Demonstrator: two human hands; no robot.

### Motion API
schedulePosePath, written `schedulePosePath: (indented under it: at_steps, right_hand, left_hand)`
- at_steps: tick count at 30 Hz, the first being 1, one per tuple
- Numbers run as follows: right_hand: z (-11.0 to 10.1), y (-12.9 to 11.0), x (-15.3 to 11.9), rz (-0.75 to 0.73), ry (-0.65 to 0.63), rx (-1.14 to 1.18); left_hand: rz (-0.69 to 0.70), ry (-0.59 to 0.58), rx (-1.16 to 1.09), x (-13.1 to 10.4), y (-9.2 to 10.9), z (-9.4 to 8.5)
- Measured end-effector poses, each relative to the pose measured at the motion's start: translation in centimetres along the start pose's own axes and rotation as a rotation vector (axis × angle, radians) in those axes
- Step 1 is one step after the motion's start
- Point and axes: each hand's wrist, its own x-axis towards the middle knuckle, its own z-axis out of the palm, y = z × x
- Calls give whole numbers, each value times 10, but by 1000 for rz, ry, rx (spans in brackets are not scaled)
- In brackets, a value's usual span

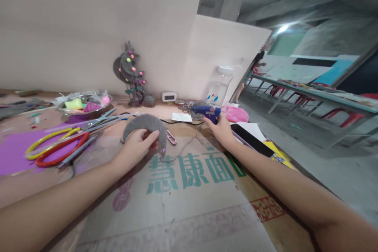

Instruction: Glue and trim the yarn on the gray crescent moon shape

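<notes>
Both bare forearms enter from the bottom corners over a flattened brown cardboard sheet with teal printed characters point(189, 189) that covers the worktable. Further in, the left hand point(136, 147) pinches a curved grey felt-covered arch point(146, 123), fingers closed on its lower edge, near the middle of the cardboard. The right hand point(220, 129) is wrapped around the handle of a blue hot-glue gun point(206, 112), which sits low near the table's right side.

Left of the arch lie large scissors with red and yellow loop handles point(57, 146) on a purple foam sheet point(13, 151). Behind them stands a shallow metal bowl of bright scraps point(85, 106). Against the plain pale wall stand a dark grey felt ornament dotted with coloured beads point(130, 73), a small white digital clock point(169, 96) and a clear plastic jar with a white lid point(220, 84) (its label too small to read).

Rightward the table's edge drops to open concrete floor, with a long green-topped table on red stools point(310, 94) well apart. A distant person point(256, 65) stands there, blurred. What lies beneath the pink bag point(236, 114) is hidden, possibly more supplies.
</notes>
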Motion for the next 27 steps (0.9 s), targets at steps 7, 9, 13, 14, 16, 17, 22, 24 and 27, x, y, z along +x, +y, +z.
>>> schedulePosePath:
  at_steps: [7,9,13,14,16,17,22,24,27]
  right_hand:
    - [-3,-50,-29,95,-319,268]
    - [1,-68,-45,99,-428,302]
    - [8,-81,-68,53,-491,280]
    - [9,-79,-70,25,-499,237]
    - [9,-75,-70,-39,-513,162]
    - [9,-74,-70,-65,-522,145]
    - [5,-73,-66,-87,-599,138]
    - [5,-73,-67,-62,-601,96]
    - [7,-71,-69,-5,-590,46]
  left_hand:
    - [-26,35,-47,-2,8,-3]
    - [17,55,27,-4,10,-5]
    - [53,108,145,-6,13,-9]
    - [64,123,167,-6,13,-9]
    - [81,154,171,-6,14,-10]
    - [84,166,154,-6,14,-9]
    - [69,192,99,-6,15,-9]
    - [71,196,121,-7,15,-9]
    - [63,199,154,-7,17,-9]
